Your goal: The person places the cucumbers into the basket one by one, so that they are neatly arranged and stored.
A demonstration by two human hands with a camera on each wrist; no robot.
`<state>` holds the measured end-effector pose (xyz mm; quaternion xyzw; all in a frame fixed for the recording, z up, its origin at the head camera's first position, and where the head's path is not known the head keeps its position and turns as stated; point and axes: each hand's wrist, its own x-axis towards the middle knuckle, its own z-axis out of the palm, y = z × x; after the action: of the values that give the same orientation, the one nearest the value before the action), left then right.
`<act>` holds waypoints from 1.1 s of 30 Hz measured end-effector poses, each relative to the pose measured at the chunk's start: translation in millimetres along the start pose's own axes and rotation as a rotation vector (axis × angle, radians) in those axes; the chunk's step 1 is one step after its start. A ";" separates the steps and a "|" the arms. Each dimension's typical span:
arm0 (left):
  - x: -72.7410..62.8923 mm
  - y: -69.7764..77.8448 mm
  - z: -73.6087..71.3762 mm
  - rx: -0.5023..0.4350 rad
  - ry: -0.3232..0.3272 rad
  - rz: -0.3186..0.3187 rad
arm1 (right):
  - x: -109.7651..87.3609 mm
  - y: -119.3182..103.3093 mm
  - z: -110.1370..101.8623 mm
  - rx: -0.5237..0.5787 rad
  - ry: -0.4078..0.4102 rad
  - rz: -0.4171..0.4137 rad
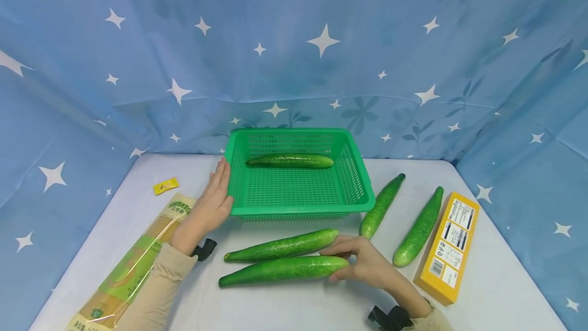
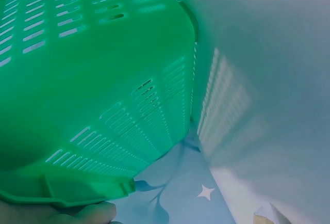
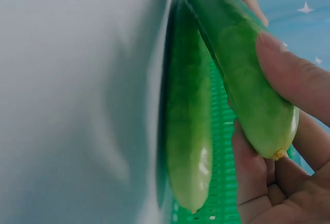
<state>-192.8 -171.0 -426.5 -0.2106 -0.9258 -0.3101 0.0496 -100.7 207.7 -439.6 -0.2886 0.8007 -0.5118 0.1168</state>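
A green plastic basket (image 1: 294, 209) stands at the back of the table with one cucumber (image 1: 289, 161) lying inside along its far wall. My left hand (image 1: 213, 201) rests on the basket's left side, fingers straight; the left wrist view has fingertips (image 2: 98, 212) under the rim. Between thumb and fingers my right hand (image 1: 367, 262) grips the right, paler end of the front cucumber (image 1: 280, 271), also seen close up in the right wrist view (image 3: 232, 53). Just behind it another cucumber (image 1: 280, 246) lies on the white table, near the fingertips.
Two more cucumbers (image 1: 383, 206) (image 1: 420, 226) lie right of the basket. Beside them is a yellow box (image 1: 447, 249) with white labels. At left lie a long printed packet (image 1: 133, 264), partly under the left forearm, and a small yellow sachet (image 1: 166, 186). A blue starry curtain (image 1: 294, 80) hangs behind.
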 end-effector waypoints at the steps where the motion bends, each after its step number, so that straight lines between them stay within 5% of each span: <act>1: 0.2 0.3 0.1 -0.001 0.000 0.001 | -0.3 -2.4 -0.6 -0.007 0.004 -0.008; 16: 2.3 0.1 0.5 0.011 0.007 0.017 | 2.7 -48.3 -24.6 -0.026 0.028 -0.245; 33: -0.1 -0.8 2.5 0.008 0.033 0.052 | 40.5 -87.0 -81.6 -0.164 0.170 -0.320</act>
<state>-193.0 -170.2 -429.0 -0.2290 -0.9204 -0.3083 0.0737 -142.9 218.6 -321.4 -0.3763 0.7907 -0.4794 -0.0579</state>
